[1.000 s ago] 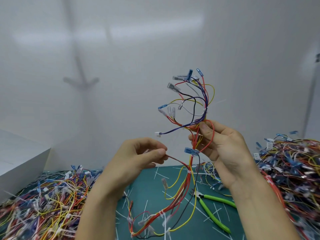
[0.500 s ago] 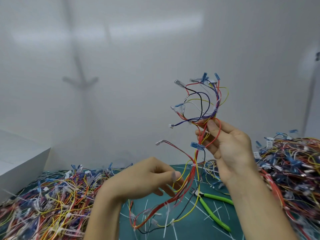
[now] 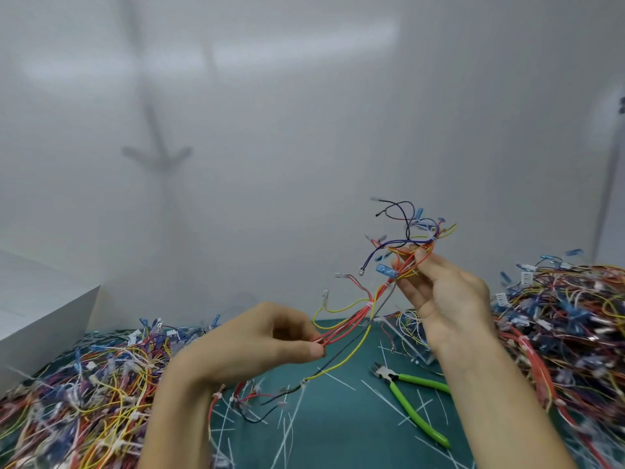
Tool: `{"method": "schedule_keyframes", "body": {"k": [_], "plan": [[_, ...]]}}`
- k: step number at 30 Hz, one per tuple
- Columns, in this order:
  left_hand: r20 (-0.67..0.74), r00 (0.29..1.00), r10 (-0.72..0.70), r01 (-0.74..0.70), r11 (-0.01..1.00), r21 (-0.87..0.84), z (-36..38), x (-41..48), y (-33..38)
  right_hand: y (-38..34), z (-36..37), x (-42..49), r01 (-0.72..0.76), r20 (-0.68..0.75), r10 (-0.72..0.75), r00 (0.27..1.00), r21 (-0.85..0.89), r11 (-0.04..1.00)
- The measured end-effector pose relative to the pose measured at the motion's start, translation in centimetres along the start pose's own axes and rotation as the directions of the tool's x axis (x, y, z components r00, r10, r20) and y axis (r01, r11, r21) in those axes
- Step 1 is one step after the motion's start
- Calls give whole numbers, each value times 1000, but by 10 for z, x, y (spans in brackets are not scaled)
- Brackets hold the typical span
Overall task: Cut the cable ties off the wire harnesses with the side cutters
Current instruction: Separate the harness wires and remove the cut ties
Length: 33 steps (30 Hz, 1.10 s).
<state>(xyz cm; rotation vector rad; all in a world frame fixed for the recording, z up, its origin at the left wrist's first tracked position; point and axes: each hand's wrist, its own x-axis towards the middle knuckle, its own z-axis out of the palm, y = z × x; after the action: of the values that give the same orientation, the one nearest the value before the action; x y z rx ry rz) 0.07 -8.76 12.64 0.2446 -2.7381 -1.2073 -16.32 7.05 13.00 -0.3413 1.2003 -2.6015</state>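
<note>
**A:** What is the left hand [image 3: 257, 343] doing?

**B:** It is pinching the red strands of the wire harness [image 3: 341, 328] between its thumb and curled fingertips.

**A:** And the right hand [image 3: 443, 299]?

**B:** It is gripping the same harness higher up, its thumb pressing the wires against its fingers. Loose ends are fanning out above it. A white cable tie [image 3: 370, 304] is sitting on the bundle between the two hands.

**A:** Where are the side cutters [image 3: 409, 401]?

**B:** They are lying untouched on the green mat [image 3: 338, 431], below the right wrist, among cut ties [image 3: 287, 431]. Heaps of harnesses are lying outside the left hand [image 3: 84, 384] and outside the right [image 3: 575, 316].
</note>
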Motion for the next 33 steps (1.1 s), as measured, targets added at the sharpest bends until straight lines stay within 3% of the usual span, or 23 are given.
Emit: {"method": "schedule_keyframes", "body": {"k": [5,8,11,14,17,21,26,33], "plan": [[-24,987,-156,158,968,196,-7,-5,-14,-2,2,-1,33,-16,-33,999,21,999],[-1,982,-189,189,982,6,-10,-11,-17,-6,-2,1,52,-44,-50,998,39,998],[5,993,-119,119,984,-130,-13,-18,-15,-7,-6,4,39,-40,-37,999,50,998],[-173,981,-92,34,950,-311,-10,-18,-8,-5,-7,7,20,-33,-18,999,57,998],[-399,907,-135,-66,889,-453,-7,-11,0,-3,-6,7,-4,-12,5,1000,60,998],[-584,790,-187,-221,801,-556,-6,2,8,2,1,3,-50,24,48,999,95,994],[-645,734,-213,-423,601,-679,-4,14,16,6,9,-3,-102,63,94,994,137,985],[-613,751,-248,-506,382,-774,-1,17,30,4,9,-3,-126,86,112,990,182,975]]}}
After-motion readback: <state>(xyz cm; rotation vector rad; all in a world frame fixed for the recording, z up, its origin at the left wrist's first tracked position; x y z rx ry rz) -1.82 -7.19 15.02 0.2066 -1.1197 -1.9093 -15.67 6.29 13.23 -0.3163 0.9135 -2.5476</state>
